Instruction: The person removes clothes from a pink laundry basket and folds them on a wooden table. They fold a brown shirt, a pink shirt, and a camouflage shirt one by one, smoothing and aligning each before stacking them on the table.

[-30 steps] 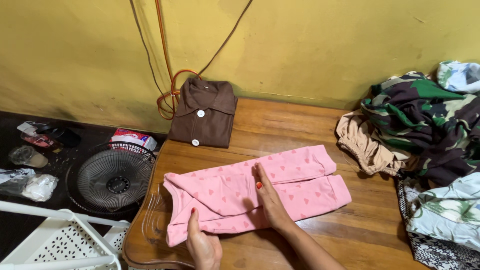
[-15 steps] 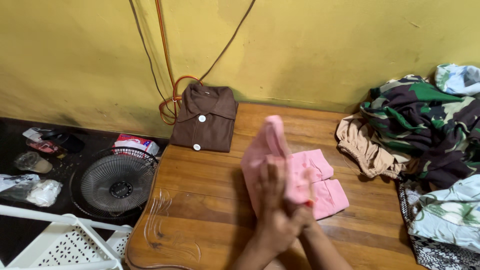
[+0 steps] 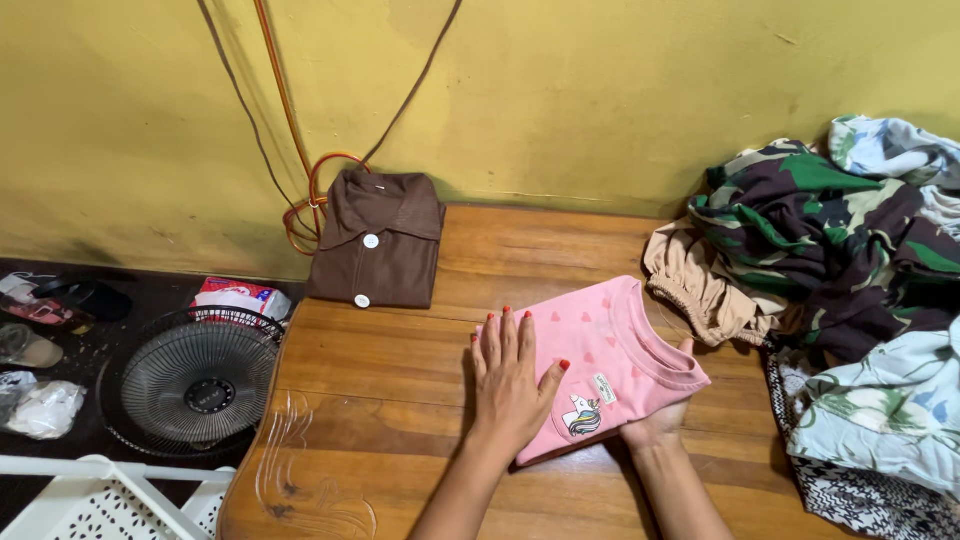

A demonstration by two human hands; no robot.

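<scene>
- A folded pink sweatshirt [image 3: 600,355] is seen lying flat on the wooden tabletop [image 3: 400,370], to the right of the tabletop's middle and a little toward the near edge.
- The sweatshirt is light pink, scattered with small darker pink hearts, and is folded into a compact, roughly square packet set at a slant.
- A ribbed neckline runs along the packet's right edge; a small unicorn patch and a white label are shown near its front corner.
- The left hand [image 3: 510,375] is laid flat on the left part of the sweatshirt, palm down, fingers spread and straight, nothing being gripped.
- The right hand [image 3: 655,425] is tucked under the sweatshirt's near right corner; only the thumb and part of the palm are shown, so it cannot be told whether the fingers are closed on the cloth.
- A folded brown shirt [image 3: 375,240] with white buttons is placed well beyond the sweatshirt to the left, against the yellow wall [image 3: 600,90].
- A heap of unfolded clothes [image 3: 840,270], among them a camouflage garment and a beige one, is piled just to the right of the sweatshirt.
- A table fan [image 3: 195,380] is seen on the floor, off the tabletop's edge and well to the left of the sweatshirt.
</scene>
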